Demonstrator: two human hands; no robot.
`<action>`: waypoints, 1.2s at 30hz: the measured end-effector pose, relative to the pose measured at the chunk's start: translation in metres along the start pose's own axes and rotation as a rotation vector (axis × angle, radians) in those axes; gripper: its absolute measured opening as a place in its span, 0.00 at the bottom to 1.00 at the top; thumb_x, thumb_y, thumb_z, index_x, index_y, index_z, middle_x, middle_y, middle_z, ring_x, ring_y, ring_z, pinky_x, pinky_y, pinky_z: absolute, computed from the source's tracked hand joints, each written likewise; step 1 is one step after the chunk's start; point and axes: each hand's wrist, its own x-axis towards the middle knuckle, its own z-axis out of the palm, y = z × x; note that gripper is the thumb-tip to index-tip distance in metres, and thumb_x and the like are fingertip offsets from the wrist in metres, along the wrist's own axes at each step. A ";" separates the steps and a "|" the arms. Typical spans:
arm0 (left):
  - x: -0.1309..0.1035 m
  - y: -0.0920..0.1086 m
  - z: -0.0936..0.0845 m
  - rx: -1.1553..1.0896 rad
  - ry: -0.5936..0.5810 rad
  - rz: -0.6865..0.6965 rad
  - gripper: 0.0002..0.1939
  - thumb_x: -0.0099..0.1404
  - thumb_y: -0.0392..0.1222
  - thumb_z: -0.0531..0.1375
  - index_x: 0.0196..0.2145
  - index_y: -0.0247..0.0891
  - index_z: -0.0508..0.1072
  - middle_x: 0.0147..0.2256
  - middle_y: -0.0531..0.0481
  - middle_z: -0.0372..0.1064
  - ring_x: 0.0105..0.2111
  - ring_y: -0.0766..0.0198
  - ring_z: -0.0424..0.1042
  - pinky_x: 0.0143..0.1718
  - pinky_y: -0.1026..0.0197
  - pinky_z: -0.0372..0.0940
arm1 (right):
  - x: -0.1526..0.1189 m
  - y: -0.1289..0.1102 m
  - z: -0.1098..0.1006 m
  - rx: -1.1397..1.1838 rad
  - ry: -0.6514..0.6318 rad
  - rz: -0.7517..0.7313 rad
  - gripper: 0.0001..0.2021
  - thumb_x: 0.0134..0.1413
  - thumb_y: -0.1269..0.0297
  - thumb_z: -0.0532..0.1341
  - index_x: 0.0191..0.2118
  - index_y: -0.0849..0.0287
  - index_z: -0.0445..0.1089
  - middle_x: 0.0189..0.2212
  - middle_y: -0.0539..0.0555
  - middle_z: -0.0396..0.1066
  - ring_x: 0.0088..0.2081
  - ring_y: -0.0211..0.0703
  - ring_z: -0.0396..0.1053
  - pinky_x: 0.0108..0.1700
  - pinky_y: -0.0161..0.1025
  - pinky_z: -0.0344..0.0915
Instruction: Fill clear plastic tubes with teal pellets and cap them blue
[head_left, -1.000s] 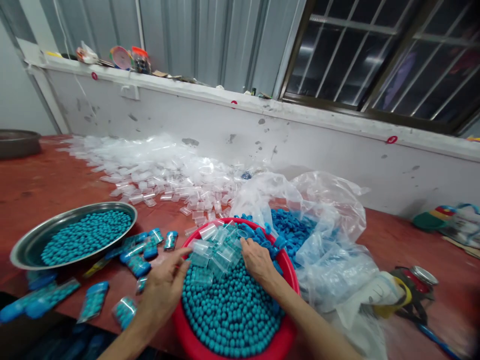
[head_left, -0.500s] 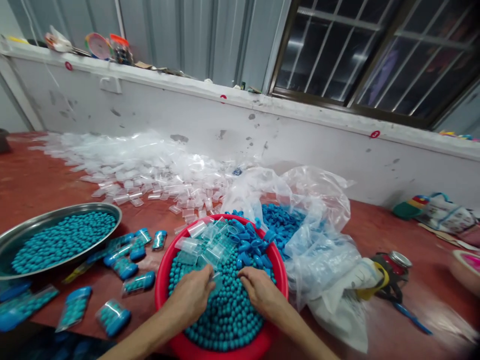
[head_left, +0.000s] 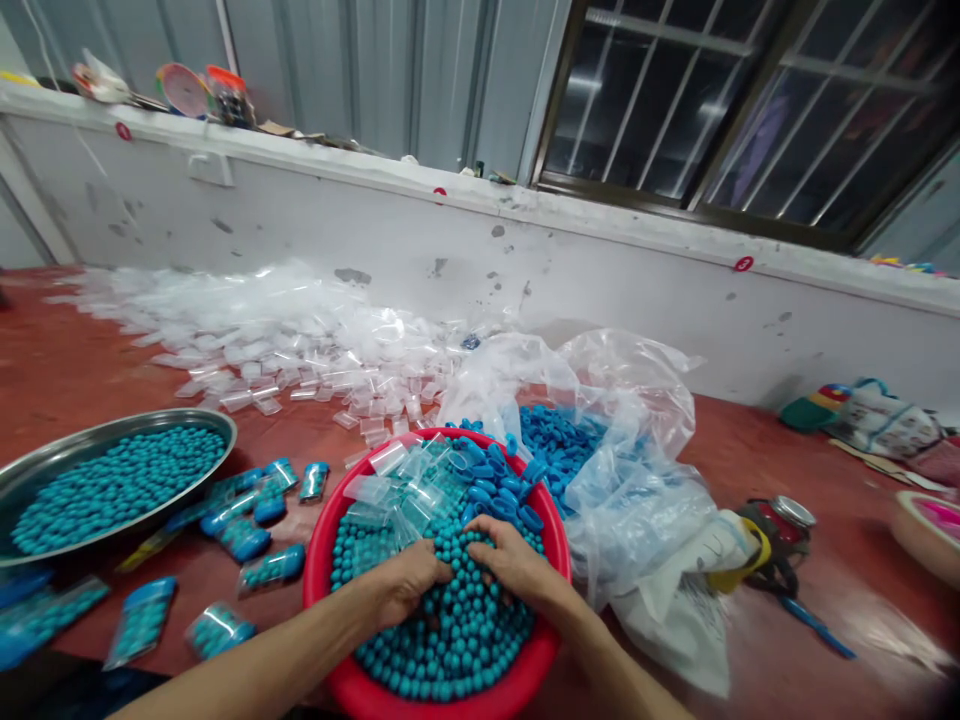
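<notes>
A red basin (head_left: 564, 545) holds a deep layer of round turquoise beads (head_left: 450, 660), with clear plastic tubes (head_left: 427, 492) and blue caps (head_left: 491, 480) piled at its far side. My left hand (head_left: 409, 582) is in the beads left of the middle, fingers curled under and partly buried. Whatever it grips is hidden beneath it. Opposite, my right hand (head_left: 514, 565) rests on the beads just below the caps, fingers bent and apart, some tips sunk among the beads. A narrow strip of beads lies between both hands.
Filled bead packs (head_left: 146, 615) and a metal tray (head_left: 229, 440) of beads lie to the left. Behind spreads a heap of clear tubes (head_left: 300, 335). Right of the basin sit a plastic bag (head_left: 637, 480) with blue caps and a jar (head_left: 793, 520).
My left hand has lowered into the beads, and the clear piece at its fingertips is no longer visible. My right hand has turned, its fingers spreading over the beads. The view has shifted slightly.
</notes>
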 end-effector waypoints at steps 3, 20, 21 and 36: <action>-0.013 0.006 0.000 -0.179 -0.034 -0.029 0.14 0.45 0.40 0.62 0.31 0.38 0.64 0.21 0.56 0.64 0.21 0.66 0.63 0.23 0.63 0.58 | -0.004 0.003 -0.004 0.095 0.034 0.059 0.10 0.51 0.69 0.48 0.40 0.56 0.60 0.13 0.40 0.51 0.11 0.30 0.47 0.13 0.27 0.49; -0.023 -0.006 -0.005 -0.064 0.027 0.167 0.20 0.48 0.55 0.59 0.29 0.37 0.60 0.18 0.58 0.63 0.15 0.71 0.62 0.14 0.70 0.48 | -0.027 -0.013 0.011 -0.104 0.075 -0.283 0.10 0.51 0.71 0.52 0.40 0.56 0.65 0.29 0.48 0.66 0.30 0.37 0.65 0.34 0.33 0.63; -0.025 -0.006 -0.005 -0.047 0.005 0.160 0.20 0.48 0.56 0.58 0.30 0.37 0.60 0.19 0.57 0.63 0.14 0.72 0.62 0.13 0.71 0.46 | -0.026 -0.011 0.011 -0.047 0.033 -0.216 0.09 0.51 0.70 0.51 0.39 0.56 0.64 0.26 0.47 0.64 0.25 0.34 0.63 0.27 0.30 0.61; -0.021 -0.010 -0.006 0.165 0.042 0.071 0.20 0.48 0.58 0.55 0.28 0.39 0.57 0.18 0.59 0.62 0.09 0.73 0.59 0.08 0.72 0.46 | -0.031 -0.012 -0.020 -0.822 0.252 -0.125 0.04 0.52 0.67 0.55 0.35 0.57 0.65 0.33 0.51 0.67 0.35 0.41 0.64 0.34 0.34 0.56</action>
